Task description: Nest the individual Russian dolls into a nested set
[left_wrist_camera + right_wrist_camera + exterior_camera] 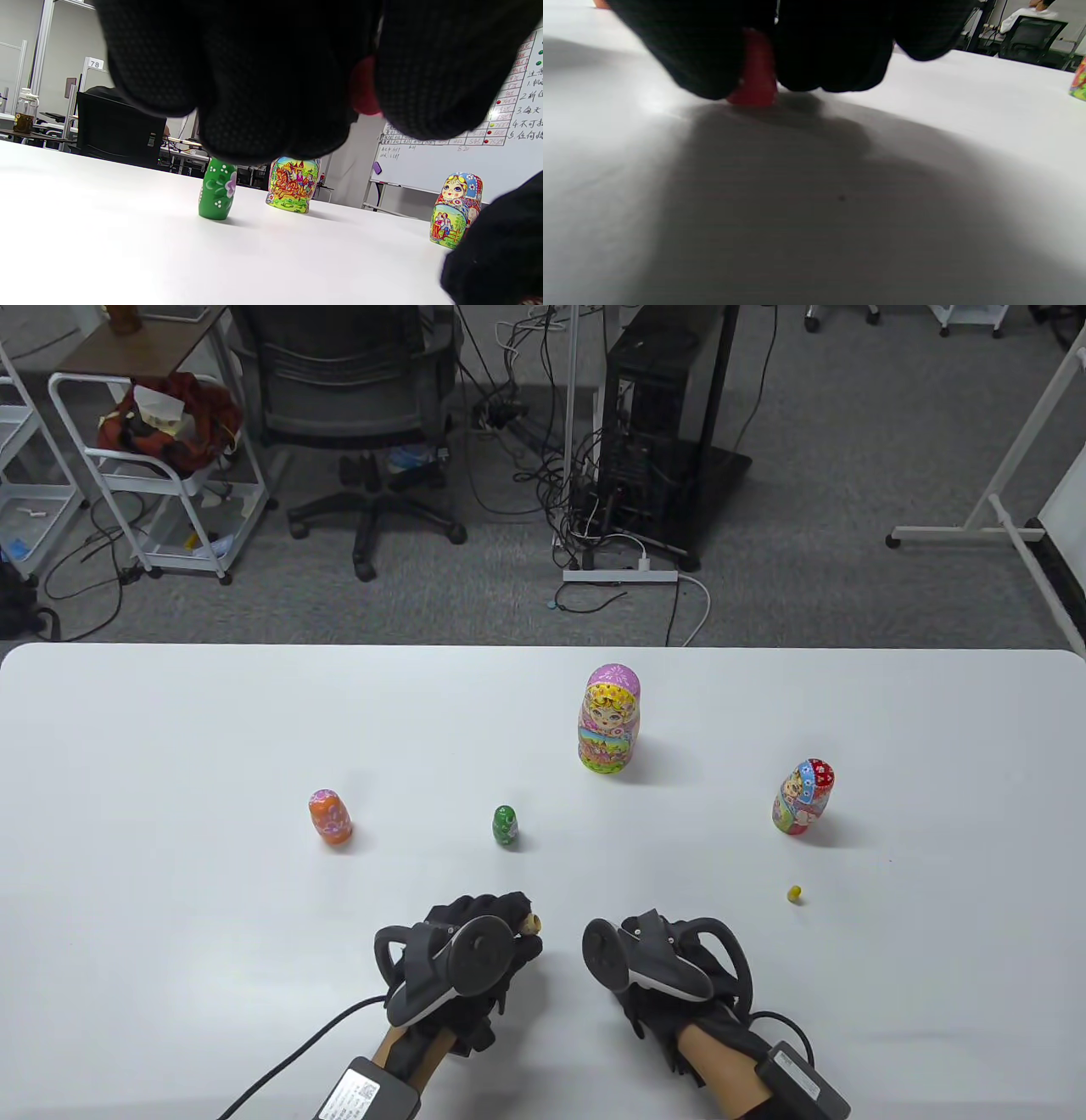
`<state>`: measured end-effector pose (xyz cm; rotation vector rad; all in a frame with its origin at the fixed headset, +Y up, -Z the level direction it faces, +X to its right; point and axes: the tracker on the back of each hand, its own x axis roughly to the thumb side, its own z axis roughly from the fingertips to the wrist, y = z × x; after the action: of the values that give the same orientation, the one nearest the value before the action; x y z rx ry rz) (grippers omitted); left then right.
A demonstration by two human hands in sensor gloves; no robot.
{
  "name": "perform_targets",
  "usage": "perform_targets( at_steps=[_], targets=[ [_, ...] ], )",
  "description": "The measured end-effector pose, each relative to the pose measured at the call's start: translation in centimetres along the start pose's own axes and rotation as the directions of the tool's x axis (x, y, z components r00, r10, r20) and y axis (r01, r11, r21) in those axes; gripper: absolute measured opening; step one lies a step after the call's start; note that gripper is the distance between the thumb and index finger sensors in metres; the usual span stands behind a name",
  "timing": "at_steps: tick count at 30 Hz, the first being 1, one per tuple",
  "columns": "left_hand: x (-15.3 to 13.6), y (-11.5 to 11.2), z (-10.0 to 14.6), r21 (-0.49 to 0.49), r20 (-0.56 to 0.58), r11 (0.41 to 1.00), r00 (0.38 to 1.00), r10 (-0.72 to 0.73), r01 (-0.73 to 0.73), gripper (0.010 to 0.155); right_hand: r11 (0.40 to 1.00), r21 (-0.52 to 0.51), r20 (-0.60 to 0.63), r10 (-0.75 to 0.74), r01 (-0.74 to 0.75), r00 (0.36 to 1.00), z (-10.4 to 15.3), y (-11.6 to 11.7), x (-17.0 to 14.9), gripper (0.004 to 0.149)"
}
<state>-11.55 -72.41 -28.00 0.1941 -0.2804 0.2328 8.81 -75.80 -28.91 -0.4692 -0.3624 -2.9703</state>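
My left hand (519, 923) grips a small red doll half (531, 924), its bare wooden opening facing right; the red shows between the fingers in the left wrist view (364, 89). My right hand (649, 963) is close beside it and holds another red doll piece (755, 74) down on the table; the tracker hides it from above. Standing whole are the large pink-and-yellow doll (609, 718), the red-and-blue doll (802, 797), the orange doll (330, 817), the green doll (505, 826) and the tiny yellow doll (794, 893).
The white table (170, 746) ends at its far edge with chairs, cables and a computer tower on the floor beyond. The green doll (217, 188) stands just ahead of my left hand. Glove cables trail off the near edge.
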Motion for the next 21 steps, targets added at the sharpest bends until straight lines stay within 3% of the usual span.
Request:
perform_targets(
  at_steps=[2,5,6,7,10,13,17,21],
  targets=[
    [0.0,0.0,0.0,-0.005,0.000,1.000,1.000,0.003,-0.003,0.060,0.997,0.021,-0.020,-0.069,0.070,0.997,0.1,-0.9,-1.3,0.065],
    [0.0,0.0,0.0,-0.013,-0.002,1.000,1.000,0.008,-0.008,0.060,0.942,-0.245,-0.249,-0.288,0.227,0.925,1.0,-3.3,-7.2,0.050],
    [0.0,0.0,-0.1,-0.015,-0.001,1.000,1.000,0.008,-0.008,0.060,0.935,-0.271,-0.289,-0.307,0.230,0.907,1.2,-3.3,-8.1,0.047],
    [0.1,0.0,-0.1,-0.018,-0.001,1.000,1.000,0.010,-0.010,0.060,0.914,-0.341,-0.447,-0.363,0.219,0.818,1.7,-3.1,-11.2,0.045],
    [0.3,-0.2,-0.4,-0.032,0.008,0.999,1.000,0.006,-0.006,0.060,0.909,-0.358,-0.662,-0.408,0.213,0.629,2.7,-1.3,-16.5,0.043],
    [0.6,-0.5,-0.5,-0.050,0.018,0.999,1.000,0.005,-0.004,0.060,0.907,-0.339,-0.724,-0.422,0.251,0.545,2.7,0.3,-18.5,0.041],
    [0.8,-0.8,-0.4,-0.071,0.027,0.998,1.000,-0.002,0.004,0.060,0.918,-0.316,-0.751,-0.397,0.241,0.527,1.8,1.4,-18.4,0.042],
    [0.9,-0.8,-0.3,-0.079,0.030,0.997,1.000,-0.005,0.007,0.060,0.940,-0.284,-0.763,-0.342,0.191,0.549,0.7,1.9,-17.9,0.039]
  ],
)
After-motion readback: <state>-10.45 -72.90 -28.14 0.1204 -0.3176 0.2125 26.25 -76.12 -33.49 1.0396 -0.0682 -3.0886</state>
